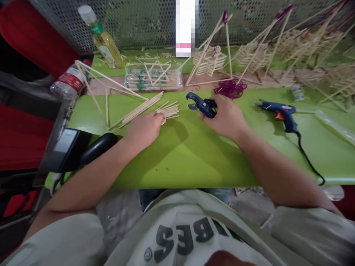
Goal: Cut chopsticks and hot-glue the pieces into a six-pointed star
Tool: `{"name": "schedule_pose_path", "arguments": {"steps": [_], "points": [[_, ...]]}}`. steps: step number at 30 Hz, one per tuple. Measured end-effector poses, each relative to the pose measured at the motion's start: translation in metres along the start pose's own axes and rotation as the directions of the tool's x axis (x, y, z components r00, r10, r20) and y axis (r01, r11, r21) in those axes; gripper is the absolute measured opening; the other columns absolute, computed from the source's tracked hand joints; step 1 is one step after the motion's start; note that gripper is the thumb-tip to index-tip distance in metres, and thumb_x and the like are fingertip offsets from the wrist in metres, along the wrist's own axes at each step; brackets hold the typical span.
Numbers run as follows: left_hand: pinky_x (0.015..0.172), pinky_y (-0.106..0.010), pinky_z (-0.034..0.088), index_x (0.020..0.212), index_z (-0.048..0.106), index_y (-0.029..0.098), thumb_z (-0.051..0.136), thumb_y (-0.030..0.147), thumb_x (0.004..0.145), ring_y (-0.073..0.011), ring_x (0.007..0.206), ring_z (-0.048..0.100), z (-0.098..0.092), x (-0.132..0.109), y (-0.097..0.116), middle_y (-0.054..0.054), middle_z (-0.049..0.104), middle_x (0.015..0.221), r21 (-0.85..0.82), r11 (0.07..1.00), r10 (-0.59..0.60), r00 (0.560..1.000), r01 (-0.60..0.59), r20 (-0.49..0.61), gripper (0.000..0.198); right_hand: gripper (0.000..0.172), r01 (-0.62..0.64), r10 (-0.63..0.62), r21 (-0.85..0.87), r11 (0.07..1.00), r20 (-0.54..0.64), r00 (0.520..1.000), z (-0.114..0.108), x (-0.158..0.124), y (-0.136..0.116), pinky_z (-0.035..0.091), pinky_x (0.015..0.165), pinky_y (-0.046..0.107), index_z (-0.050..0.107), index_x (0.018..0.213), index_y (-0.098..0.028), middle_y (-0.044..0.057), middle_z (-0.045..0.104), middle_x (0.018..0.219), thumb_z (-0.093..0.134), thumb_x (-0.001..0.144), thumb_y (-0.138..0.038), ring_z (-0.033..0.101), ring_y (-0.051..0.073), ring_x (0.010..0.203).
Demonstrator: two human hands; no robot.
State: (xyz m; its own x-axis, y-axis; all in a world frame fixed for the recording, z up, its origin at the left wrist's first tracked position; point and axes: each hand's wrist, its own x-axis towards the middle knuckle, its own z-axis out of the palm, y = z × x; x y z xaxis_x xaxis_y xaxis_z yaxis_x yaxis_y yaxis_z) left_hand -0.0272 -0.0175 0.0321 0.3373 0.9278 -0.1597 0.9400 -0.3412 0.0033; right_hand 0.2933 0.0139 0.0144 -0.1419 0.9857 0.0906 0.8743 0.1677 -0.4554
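Observation:
My left hand (146, 127) is closed around a bundle of thin wooden sticks (170, 111), whose ends fan out past my fingers to the right. Just behind it, a row of longer wooden sticks (142, 108) lies slantwise on the green table. In my right hand (227, 114) is a dark blue pipe cutter (202, 104); its curved jaw and blade stand apart, pointing left toward the bundle. A gap of bare table separates the cutter from the sticks. Behind my right hand lies a tangle of purple string (230, 88).
A blue glue gun (283, 112) lies at right, its cord running to the front edge. Stick frames (210, 61) stand along the back. A packet of sticks (151, 78), an upright-leaning bottle (102, 40), a red-labelled bottle (70, 81) and a black box (68, 147) occupy the left and back.

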Motion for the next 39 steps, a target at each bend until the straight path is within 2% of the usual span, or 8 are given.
{"name": "schedule_pose_path", "arguments": {"steps": [5,12,18,25,30,33,36,39], "points": [[0.079,-0.040,0.059,0.130,0.090,0.013,0.057,0.004,0.113,-0.0338,0.110,0.087,0.001,0.004,-0.006,-0.020,0.089,0.135,0.007,1.000,-0.005,1.000,0.005,-0.006,0.038,0.058,0.026,-0.026,0.022,0.999,-0.022,0.999,0.000,0.000,0.001,0.069,0.109,0.071,0.080,0.141,-0.018,0.026,0.086,0.138,0.082,0.095,-0.054,0.082,0.053,0.125],[0.081,-0.038,0.060,0.114,0.091,0.014,0.060,0.010,0.114,-0.0315,0.106,0.086,-0.004,0.007,-0.012,-0.017,0.090,0.126,-0.029,0.999,0.023,0.999,-0.023,0.024,0.032,0.061,0.048,-0.048,0.007,0.999,-0.056,0.997,0.003,0.000,0.006,0.068,0.112,0.072,0.079,0.143,-0.017,0.027,0.085,0.142,0.082,0.095,-0.055,0.081,0.053,0.127],[0.083,-0.041,0.062,0.113,0.092,0.016,0.060,0.020,0.116,-0.0331,0.100,0.085,-0.008,0.007,-0.017,-0.020,0.092,0.126,0.004,1.000,0.024,0.998,-0.024,0.063,0.032,0.059,0.052,-0.052,0.002,0.999,-0.044,0.998,0.001,-0.001,0.003,0.068,0.112,0.071,0.080,0.143,-0.019,0.025,0.086,0.139,0.084,0.095,-0.052,0.081,0.051,0.127],[0.082,-0.047,0.065,0.127,0.091,0.013,0.061,0.023,0.114,-0.0393,0.094,0.086,-0.006,0.006,-0.022,-0.024,0.091,0.120,0.138,0.989,0.038,0.992,-0.054,0.118,0.035,0.055,0.058,-0.058,0.009,0.998,-0.043,0.997,0.005,-0.001,0.001,0.068,0.112,0.069,0.080,0.141,-0.023,0.020,0.086,0.135,0.087,0.094,-0.049,0.081,0.047,0.123],[0.092,-0.046,0.069,0.129,0.093,0.015,0.060,0.022,0.113,-0.0366,0.104,0.088,0.010,0.013,-0.028,-0.021,0.093,0.129,-0.020,0.999,0.048,0.999,-0.047,0.016,0.037,0.064,0.056,-0.056,0.008,0.998,-0.042,0.998,0.004,-0.002,0.003,0.069,0.113,0.073,0.080,0.144,-0.018,0.024,0.086,0.140,0.084,0.092,-0.054,0.081,0.051,0.126],[0.100,-0.048,0.069,0.128,0.092,0.015,0.061,0.019,0.113,-0.0354,0.107,0.088,0.013,0.018,-0.026,-0.020,0.093,0.130,-0.131,0.990,0.042,0.997,-0.051,-0.071,0.035,0.062,0.059,-0.058,0.027,0.998,-0.038,0.998,0.002,-0.002,0.003,0.067,0.116,0.075,0.079,0.144,-0.020,0.025,0.086,0.144,0.085,0.093,-0.055,0.081,0.052,0.130],[0.094,-0.044,0.069,0.115,0.091,0.018,0.069,0.027,0.113,-0.0302,0.093,0.083,0.000,0.018,-0.028,-0.014,0.091,0.109,-0.240,0.970,-0.001,0.994,-0.026,-0.113,0.023,0.056,0.061,-0.059,0.046,0.997,-0.036,0.998,0.002,-0.003,0.003,0.067,0.117,0.076,0.079,0.141,-0.027,0.022,0.086,0.141,0.084,0.092,-0.054,0.082,0.052,0.130],[0.086,-0.040,0.066,0.099,0.084,0.021,0.074,0.034,0.114,-0.0259,0.078,0.074,-0.021,0.012,-0.041,-0.008,0.078,0.083,-0.296,0.955,-0.057,0.995,0.029,-0.086,0.022,0.057,0.052,-0.050,0.048,0.997,-0.030,0.998,0.001,-0.004,0.004,0.065,0.118,0.079,0.078,0.141,-0.029,0.020,0.086,0.142,0.084,0.091,-0.056,0.081,0.054,0.135]]}}
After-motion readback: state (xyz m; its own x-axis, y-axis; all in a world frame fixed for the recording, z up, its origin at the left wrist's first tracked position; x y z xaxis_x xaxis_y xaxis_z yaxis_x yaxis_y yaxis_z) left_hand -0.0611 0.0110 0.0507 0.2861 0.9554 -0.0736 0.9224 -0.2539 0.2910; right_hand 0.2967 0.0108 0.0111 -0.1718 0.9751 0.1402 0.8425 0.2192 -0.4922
